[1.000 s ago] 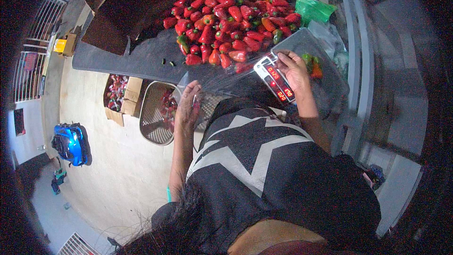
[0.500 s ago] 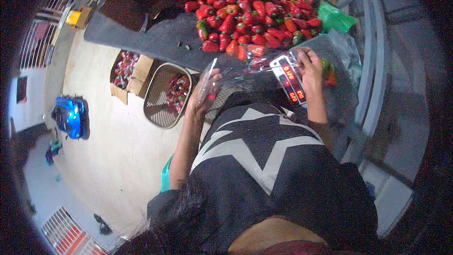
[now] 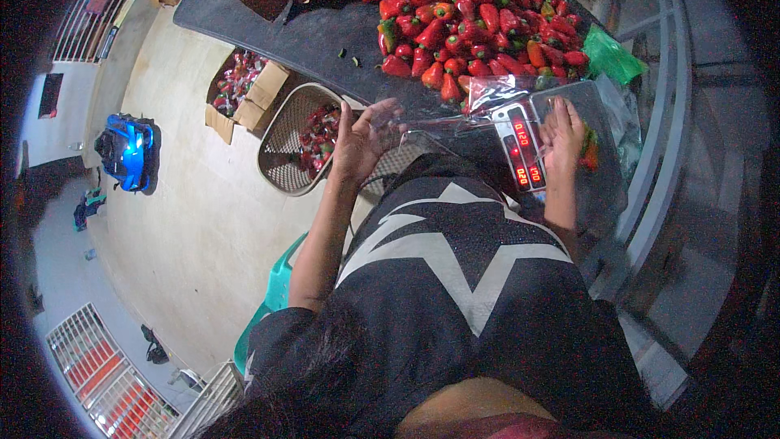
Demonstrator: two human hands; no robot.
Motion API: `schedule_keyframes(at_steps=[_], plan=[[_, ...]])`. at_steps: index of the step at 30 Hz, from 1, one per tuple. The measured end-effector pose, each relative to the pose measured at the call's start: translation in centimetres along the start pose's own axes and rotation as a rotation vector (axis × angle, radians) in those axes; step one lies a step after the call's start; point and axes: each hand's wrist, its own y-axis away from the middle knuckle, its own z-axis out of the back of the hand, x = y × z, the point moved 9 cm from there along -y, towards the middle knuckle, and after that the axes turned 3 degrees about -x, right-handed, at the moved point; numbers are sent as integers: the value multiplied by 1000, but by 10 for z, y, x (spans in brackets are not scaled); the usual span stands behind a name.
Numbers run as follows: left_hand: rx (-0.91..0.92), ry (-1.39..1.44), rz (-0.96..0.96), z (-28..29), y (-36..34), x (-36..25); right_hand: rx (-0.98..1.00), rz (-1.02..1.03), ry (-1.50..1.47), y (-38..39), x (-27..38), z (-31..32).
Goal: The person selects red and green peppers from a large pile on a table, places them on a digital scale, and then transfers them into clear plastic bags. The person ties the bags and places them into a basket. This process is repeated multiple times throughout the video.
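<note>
My left hand point(image 3: 366, 138) is held above the work surface, beside the basket, fingers spread and nothing gripped. Clear plastic film point(image 3: 455, 123) stretches from near its fingertips across to the scale; whether they touch it is hard to see. My right hand point(image 3: 562, 136) is at the right side of the digital scale point(image 3: 518, 154), its fingers extended and slightly curved. A shiny clear bag point(image 3: 493, 91) lies at the scale's far end, below a big heap of red peppers point(image 3: 479, 24). A few orange and green peppers point(image 3: 590, 149) show just right of my right hand.
On the left, a beige basket point(image 3: 272, 150) and a cardboard box point(image 3: 262, 96) contain clear-wrapped red peppers. A green plastic bag point(image 3: 613, 55) is right of the heap. The dark tabletop point(image 3: 313, 53) extends leftward. A blue object point(image 3: 126, 150) stands on the floor.
My left hand has opened; the clear plastic with red in it that was there is gone from it. My right hand has moved down slightly along the scale, and its fingers have straightened.
</note>
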Motion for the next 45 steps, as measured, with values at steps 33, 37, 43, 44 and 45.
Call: schedule_keyframes(at_steps=[33,37,43,44,45], plan=[[42,-1204,-239,-81,-22,-9,628,386,869,28,-11,-74],[131,-1347,-279,-109,-26,6,1029,-254,243,62,-49,-134],[-64,-1212,-72,-86,-26,0,882,-356,-52,69,-48,-145],[12,-1091,-115,-93,-24,2,832,-316,-71,69,-48,-147],[75,-1059,-152,-99,-22,4,768,-285,-83,67,-48,-147]])
